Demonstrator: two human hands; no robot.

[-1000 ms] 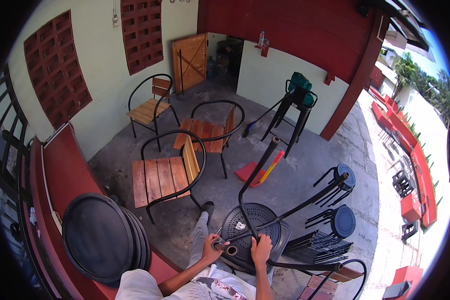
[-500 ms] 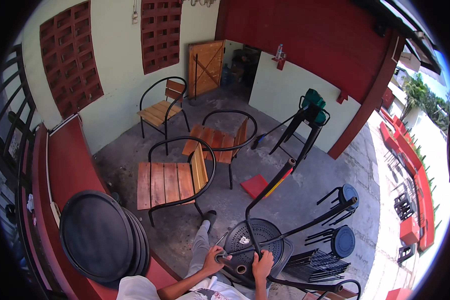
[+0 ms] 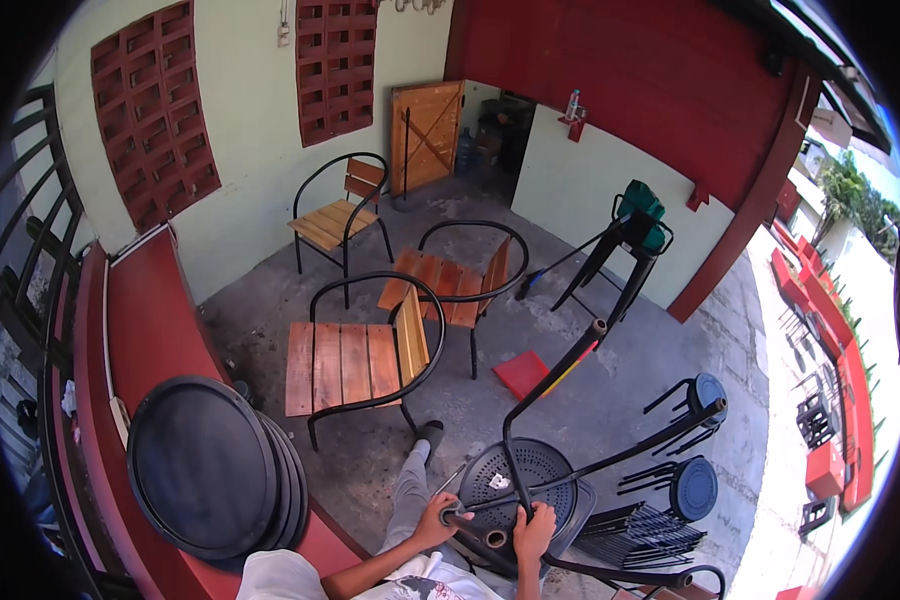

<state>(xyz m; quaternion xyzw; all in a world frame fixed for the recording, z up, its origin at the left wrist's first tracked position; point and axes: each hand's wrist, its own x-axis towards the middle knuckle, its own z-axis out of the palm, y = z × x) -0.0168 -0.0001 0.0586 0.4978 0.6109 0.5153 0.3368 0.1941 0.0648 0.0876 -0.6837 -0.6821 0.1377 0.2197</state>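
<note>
Your left hand [image 3: 437, 520] is clenched around a black tube end of the upturned metal chair frame [image 3: 530, 470] that lies across your lap, and your right hand [image 3: 532, 530] grips the frame just beside it, fingers wrapped over the rim of the round perforated seat [image 3: 515, 478]. The frame's legs rise up and away from both hands, one long tube [image 3: 555, 375] reaching toward the middle of the yard. Beyond your hands the floor [image 3: 610, 350] is rough grey concrete, stained and patchy. Ahead and to the left of your left hand stands a wooden-slat chair [image 3: 355, 360] with a black hoop frame; two more slat chairs [image 3: 460, 275] stand farther off toward the pale green wall [image 3: 245, 150], which carries dark red lattice blocks [image 3: 155, 110]. A small wooden door [image 3: 428, 135] leans in the far corner. Close at your left, a stack of round black tabletops [image 3: 205, 465] leans on a red ledge [image 3: 150, 320]. A red flat piece [image 3: 522, 373] lies on the concrete ahead of your right hand, and a dark stand with a green top [image 3: 635, 225] stands farther on by the red wall [image 3: 620, 80]. To the right of your right hand, more black frames with round discs [image 3: 695, 470] lie on the floor.
</note>
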